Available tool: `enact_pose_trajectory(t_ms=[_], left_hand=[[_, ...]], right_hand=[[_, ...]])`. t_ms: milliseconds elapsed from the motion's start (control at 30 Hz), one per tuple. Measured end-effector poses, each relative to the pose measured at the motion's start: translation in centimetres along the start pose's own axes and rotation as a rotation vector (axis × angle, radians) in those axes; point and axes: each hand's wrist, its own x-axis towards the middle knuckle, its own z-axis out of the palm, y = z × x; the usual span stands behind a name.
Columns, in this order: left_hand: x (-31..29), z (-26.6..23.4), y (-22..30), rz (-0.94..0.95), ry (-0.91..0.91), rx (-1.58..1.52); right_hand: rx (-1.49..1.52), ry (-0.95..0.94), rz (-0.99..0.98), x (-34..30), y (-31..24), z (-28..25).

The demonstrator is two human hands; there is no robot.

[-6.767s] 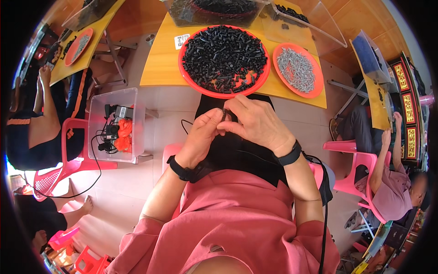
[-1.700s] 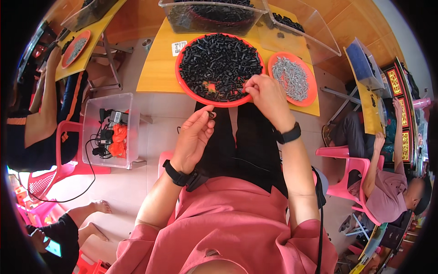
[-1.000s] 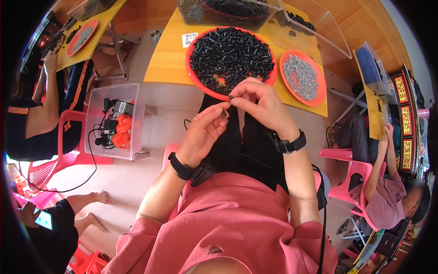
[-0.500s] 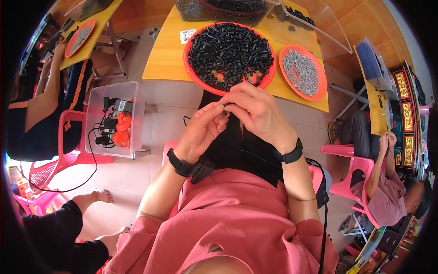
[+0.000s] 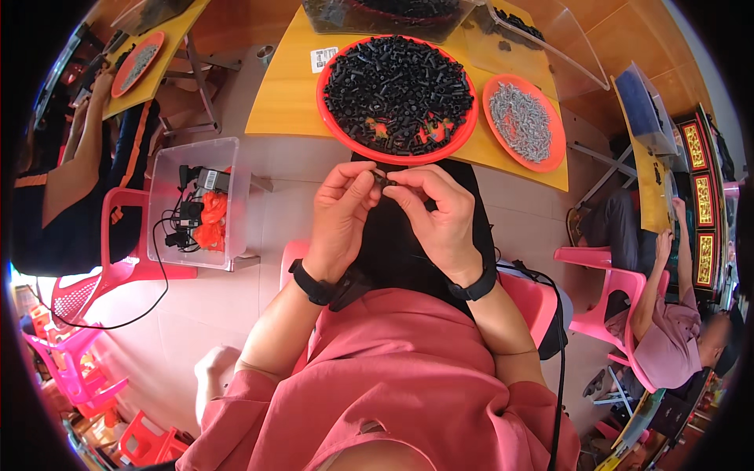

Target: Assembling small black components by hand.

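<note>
Just in front of the round red tray (image 5: pixel 338 130), my left hand (image 5: pixel 343 210) and my right hand (image 5: pixel 437 213) meet over my lap. Between their fingertips is a small dark part (image 5: pixel 382 180), pinched from both sides; its exact kind is too small to make out. Heaped in the tray are many small black tube-shaped plastic pieces (image 5: pixel 397 90). To the right of it sits an orange plate (image 5: pixel 552 159) full of small silver screw-like metal pieces (image 5: pixel 521 122). Each wrist wears a black band.
The yellow table (image 5: pixel 287 102) carries clear plastic bins (image 5: pixel 385 27) at its back. On the left stands a clear box (image 5: pixel 236 169) with black adapters and red plastic, a cable trailing from it. A co-worker (image 5: pixel 664 337) sits at far right, another (image 5: pixel 78 196) at far left.
My right hand has come lower and to the left, out from over the tray's edge. Both hands now pinch the small part lower-fingered and level. A bystander's legs at lower left have moved mostly away.
</note>
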Motion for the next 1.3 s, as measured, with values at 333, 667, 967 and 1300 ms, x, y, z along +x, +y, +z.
enact_pose_trajectory(t_ms=[333,667,967,1300], left_hand=[[-0.3,0.5,0.1,0.08,0.038,0.11],[-0.6,1.0,0.0,0.074,0.011,0.048],[-0.8,0.9,0.0,0.19,0.028,0.207],[-1.3,1.7,0.2,0.431,0.007,0.556]], right_hand=[[-0.031,0.041,0.044,-0.8,-0.5,0.6],[0.493,0.12,0.359,-2.1,-0.4,1.9],[0.476,0.117,0.337,-2.3,0.2,2.1],[0.192,0.144,0.051,-2.8,1.2,1.9]])
